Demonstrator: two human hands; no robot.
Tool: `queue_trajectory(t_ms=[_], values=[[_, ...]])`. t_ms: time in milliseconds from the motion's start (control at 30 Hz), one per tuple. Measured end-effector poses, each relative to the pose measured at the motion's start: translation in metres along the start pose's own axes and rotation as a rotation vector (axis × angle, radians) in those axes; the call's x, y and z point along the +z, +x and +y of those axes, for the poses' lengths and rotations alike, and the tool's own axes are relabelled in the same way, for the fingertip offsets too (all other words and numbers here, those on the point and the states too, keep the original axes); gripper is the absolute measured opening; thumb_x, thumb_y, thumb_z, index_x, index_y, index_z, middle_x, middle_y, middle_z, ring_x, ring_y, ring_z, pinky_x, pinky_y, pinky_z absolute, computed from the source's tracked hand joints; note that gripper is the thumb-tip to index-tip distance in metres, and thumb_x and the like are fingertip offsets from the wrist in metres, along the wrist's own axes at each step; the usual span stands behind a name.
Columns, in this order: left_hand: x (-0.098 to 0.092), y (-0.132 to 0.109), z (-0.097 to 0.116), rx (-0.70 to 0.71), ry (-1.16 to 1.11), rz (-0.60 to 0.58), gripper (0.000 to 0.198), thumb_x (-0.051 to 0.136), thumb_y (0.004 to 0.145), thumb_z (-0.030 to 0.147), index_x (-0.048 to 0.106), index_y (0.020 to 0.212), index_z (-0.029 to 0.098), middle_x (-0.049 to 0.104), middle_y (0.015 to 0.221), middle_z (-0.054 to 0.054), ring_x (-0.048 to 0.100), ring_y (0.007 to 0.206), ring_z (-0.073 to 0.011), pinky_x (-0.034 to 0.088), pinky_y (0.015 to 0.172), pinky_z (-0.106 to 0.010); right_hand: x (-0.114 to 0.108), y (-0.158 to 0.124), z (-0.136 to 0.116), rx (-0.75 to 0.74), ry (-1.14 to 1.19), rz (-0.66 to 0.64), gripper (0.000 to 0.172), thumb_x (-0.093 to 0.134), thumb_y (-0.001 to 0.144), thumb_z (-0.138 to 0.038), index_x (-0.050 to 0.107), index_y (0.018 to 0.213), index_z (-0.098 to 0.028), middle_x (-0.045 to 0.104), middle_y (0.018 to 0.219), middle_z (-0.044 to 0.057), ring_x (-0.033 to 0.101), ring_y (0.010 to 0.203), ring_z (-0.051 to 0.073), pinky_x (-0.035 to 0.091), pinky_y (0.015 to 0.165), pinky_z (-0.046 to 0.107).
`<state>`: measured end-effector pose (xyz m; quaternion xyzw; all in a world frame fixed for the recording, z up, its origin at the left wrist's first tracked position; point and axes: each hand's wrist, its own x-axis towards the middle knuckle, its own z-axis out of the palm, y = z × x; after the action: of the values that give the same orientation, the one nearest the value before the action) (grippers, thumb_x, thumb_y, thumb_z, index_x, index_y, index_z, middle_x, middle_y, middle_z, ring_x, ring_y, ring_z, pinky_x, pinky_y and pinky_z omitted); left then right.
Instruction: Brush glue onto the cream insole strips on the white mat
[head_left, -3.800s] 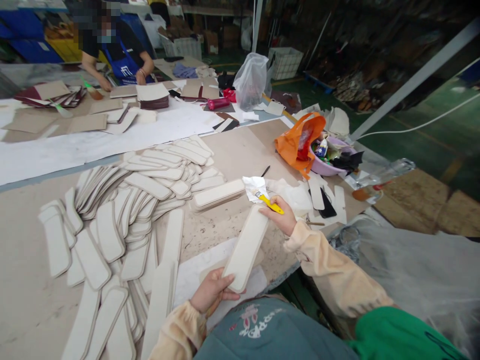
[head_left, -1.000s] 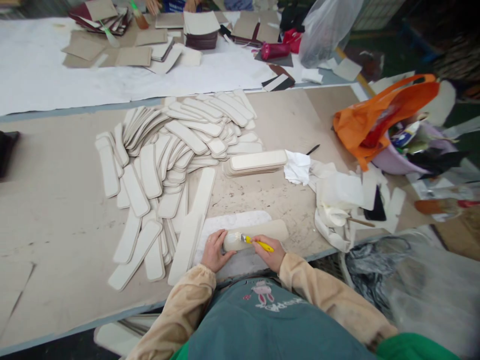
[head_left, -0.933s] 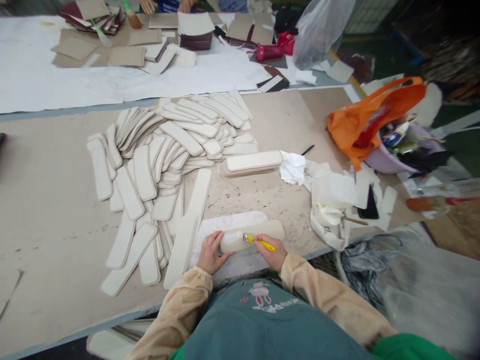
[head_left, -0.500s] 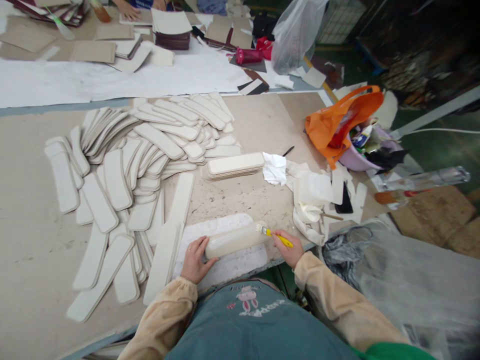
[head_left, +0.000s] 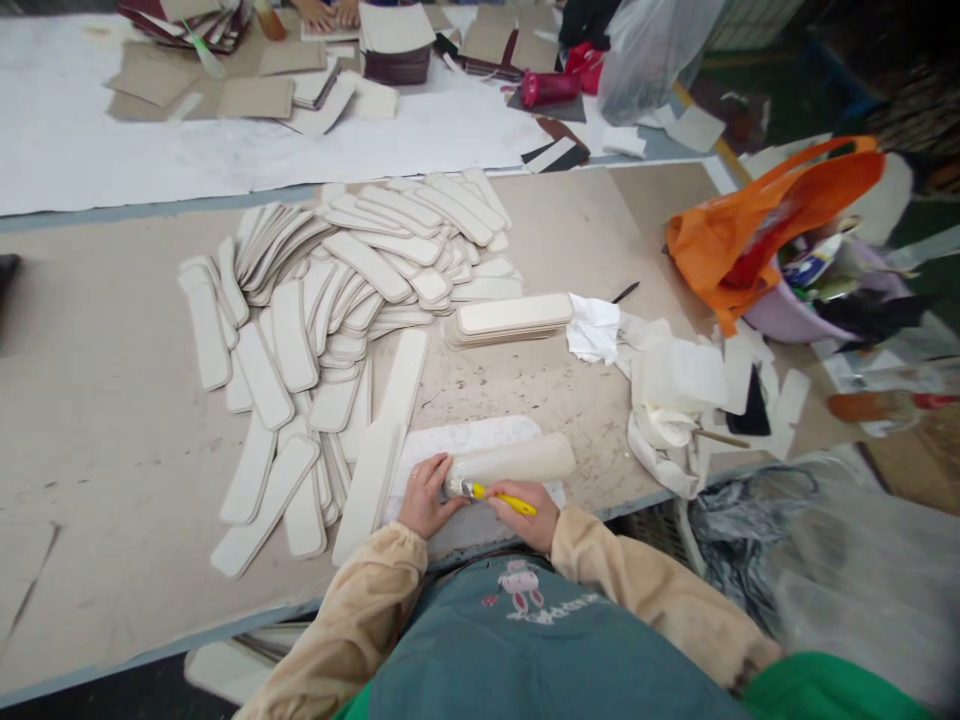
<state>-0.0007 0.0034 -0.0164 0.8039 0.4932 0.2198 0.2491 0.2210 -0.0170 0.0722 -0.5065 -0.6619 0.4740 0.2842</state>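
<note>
A long cream piece with rounded ends (head_left: 517, 462) lies on a white sheet (head_left: 465, 440) at the near edge of the table. My left hand (head_left: 424, 495) presses on its left end, fingers curled around it. My right hand (head_left: 525, 512) is closed on a small brush with a yellow handle (head_left: 501, 497), whose bristles touch the piece's lower left edge. To the left, many of the same cream pieces (head_left: 330, 310) lie fanned out, and a neat stack of them (head_left: 514, 318) sits beyond the piece.
White rags and paper scraps (head_left: 660, 390) lie to the right, then an orange bag (head_left: 757, 225) and a purple basin (head_left: 787, 320). Across the table another person's hands (head_left: 326, 12) work among brown boards (head_left: 255, 97) on white paper. A clear plastic bag (head_left: 645, 50) stands at the back.
The brush has moved from the piece's right end back to its left end along the near edge. My left hand stays on the left end. Earlier I held the piece up in the air.
</note>
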Motion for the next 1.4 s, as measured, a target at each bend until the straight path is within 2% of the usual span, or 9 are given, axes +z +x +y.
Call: queue_trajectory(t_ms=[167, 467, 600, 700, 833, 1000, 1100, 1200, 1400], values=[[-0.001, 0.0, 0.0, 0.024, -0.004, 0.02, 0.07, 0.062, 0.072, 0.046, 0.035, 0.132, 0.02, 0.046, 0.125, -0.015, 0.044, 0.113, -0.0279, 0.039, 0.095, -0.047, -0.002, -0.002, 0.014, -0.026, -0.062, 0.037, 0.018, 0.047, 0.085, -0.028, 0.063, 0.09, -0.02, 0.065, 0.079, 0.002, 0.06, 0.07, 0.013, 0.047, 0.065, 0.025], [0.0, 0.003, 0.0, 0.043, 0.034, 0.035, 0.068, 0.062, 0.072, 0.048, 0.039, 0.13, 0.02, 0.047, 0.126, -0.014, 0.045, 0.114, -0.0285, 0.038, 0.096, -0.047, -0.06, -0.042, 0.039, 0.064, -0.244, 0.262, 0.017, 0.048, 0.085, -0.028, 0.063, 0.091, -0.021, 0.067, 0.084, 0.004, 0.063, 0.075, 0.016, 0.05, 0.069, 0.028], [0.0, 0.004, 0.0, 0.056, 0.047, 0.05, 0.067, 0.062, 0.072, 0.047, 0.039, 0.129, 0.02, 0.048, 0.125, -0.014, 0.046, 0.112, -0.028, 0.039, 0.095, -0.046, -0.087, -0.056, 0.036, 0.062, -0.516, 0.311, 0.019, 0.045, 0.087, -0.028, 0.062, 0.092, -0.019, 0.067, 0.086, 0.006, 0.063, 0.076, 0.018, 0.049, 0.071, 0.03], [0.001, 0.004, -0.001, 0.065, 0.049, 0.06, 0.067, 0.063, 0.072, 0.047, 0.04, 0.128, 0.02, 0.049, 0.124, -0.014, 0.047, 0.111, -0.0283, 0.039, 0.094, -0.046, -0.094, -0.059, 0.023, 0.033, -0.798, 0.297, 0.02, 0.045, 0.087, -0.026, 0.061, 0.095, -0.017, 0.067, 0.084, 0.007, 0.062, 0.078, 0.019, 0.047, 0.072, 0.031], [0.004, 0.004, -0.003, 0.076, 0.072, 0.079, 0.066, 0.063, 0.071, 0.048, 0.042, 0.126, 0.018, 0.05, 0.122, -0.014, 0.047, 0.11, -0.028, 0.04, 0.093, -0.046, -0.075, -0.05, 0.01, 0.018, -1.025, 0.238, 0.018, 0.046, 0.084, -0.021, 0.063, 0.089, -0.017, 0.063, 0.072, 0.006, 0.058, 0.071, 0.018, 0.043, 0.063, 0.029], [0.004, 0.005, -0.002, 0.089, 0.082, 0.091, 0.066, 0.064, 0.07, 0.047, 0.043, 0.126, 0.017, 0.051, 0.121, -0.014, 0.047, 0.109, -0.0268, 0.041, 0.093, -0.044, -0.025, -0.029, 0.004, -0.102, -1.023, 0.086, 0.011, 0.049, 0.077, -0.02, 0.059, 0.074, -0.016, 0.059, 0.063, 0.006, 0.054, 0.064, 0.018, 0.04, 0.057, 0.028], [0.003, 0.004, -0.002, 0.091, 0.078, 0.094, 0.067, 0.064, 0.071, 0.046, 0.043, 0.126, 0.016, 0.05, 0.121, -0.014, 0.046, 0.109, -0.0267, 0.041, 0.093, -0.043, -0.001, -0.015, -0.008, -0.255, -0.859, -0.007, 0.013, 0.047, 0.078, -0.022, 0.059, 0.075, -0.016, 0.06, 0.063, 0.005, 0.054, 0.061, 0.017, 0.042, 0.057, 0.028], [0.002, 0.004, -0.002, 0.079, 0.075, 0.077, 0.064, 0.062, 0.073, 0.044, 0.042, 0.127, 0.016, 0.05, 0.122, -0.014, 0.046, 0.11, -0.0267, 0.041, 0.093, -0.044, 0.012, -0.004, -0.018, -0.341, -0.601, -0.011, 0.018, 0.044, 0.082, -0.022, 0.06, 0.088, -0.016, 0.064, 0.072, 0.004, 0.057, 0.065, 0.016, 0.045, 0.063, 0.027], [0.0, 0.002, 0.0, 0.071, 0.061, 0.061, 0.066, 0.062, 0.073, 0.046, 0.041, 0.128, 0.017, 0.049, 0.123, -0.014, 0.045, 0.111, -0.0271, 0.04, 0.094, -0.044, 0.007, -0.008, -0.003, -0.101, -0.274, 0.11, 0.018, 0.045, 0.087, -0.024, 0.062, 0.092, -0.019, 0.067, 0.084, 0.003, 0.062, 0.077, 0.014, 0.048, 0.072, 0.024]])
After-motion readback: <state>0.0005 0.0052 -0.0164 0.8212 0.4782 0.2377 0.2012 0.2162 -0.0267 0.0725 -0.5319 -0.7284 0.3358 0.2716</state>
